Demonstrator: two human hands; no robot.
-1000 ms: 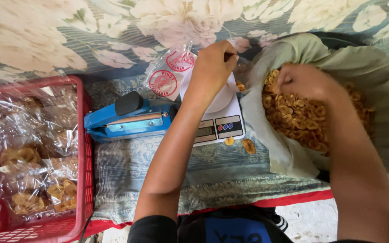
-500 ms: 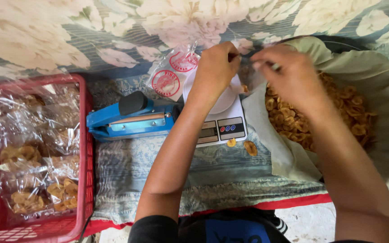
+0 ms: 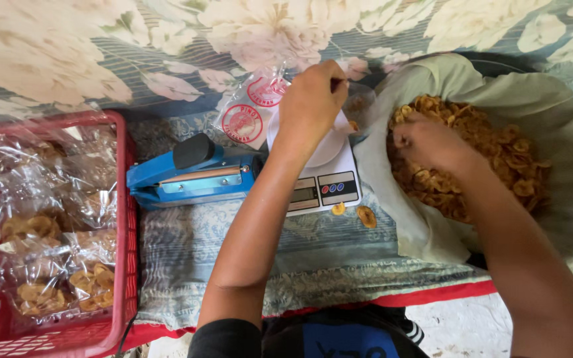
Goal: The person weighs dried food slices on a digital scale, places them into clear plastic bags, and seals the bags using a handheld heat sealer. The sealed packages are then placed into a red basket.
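Hands (image 3: 366,126) crowd scale (image 3: 326,179) beside chip basin (image 3: 565,199).

A red basket (image 3: 124,219) holds clear bags of golden-brown chips, a blue sealer (image 3: 187,179) with a black knob sits beside a white scale (image 3: 329,182), 2 red round prints mark the clear bags (image 3: 250,109), and the cloth (image 3: 67,53) bears cream flowers on grey-green stripes.
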